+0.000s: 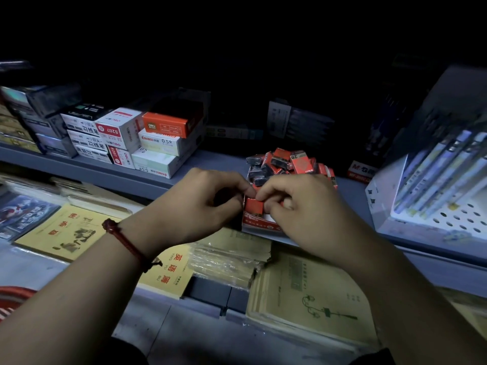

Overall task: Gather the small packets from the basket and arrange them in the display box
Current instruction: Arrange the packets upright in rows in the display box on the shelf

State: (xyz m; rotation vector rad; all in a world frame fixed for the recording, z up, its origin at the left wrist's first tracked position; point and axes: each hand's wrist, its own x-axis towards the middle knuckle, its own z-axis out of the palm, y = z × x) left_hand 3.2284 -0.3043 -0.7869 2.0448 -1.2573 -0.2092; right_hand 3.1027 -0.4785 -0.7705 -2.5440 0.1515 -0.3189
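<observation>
Two hands meet over the near end of a red display box that sits at the front edge of a grey shelf. The left hand, with one red cord bracelet at its wrist, and the right hand touch fingertip to fingertip, both pinched on one small red packet standing in the box's near end. Farther back, a heap of red-and-black packets rises above the box (too jumbled and dim to count; one shows "2B"). To the far left, about ten stacked stationery boxes stand on the same shelf. On the right stands one white perforated rack holding a row of pens. Below the shelf, near the wearer, lie several yellow exercise books. At the near left edge shows a red rim, which I cannot identify.
</observation>
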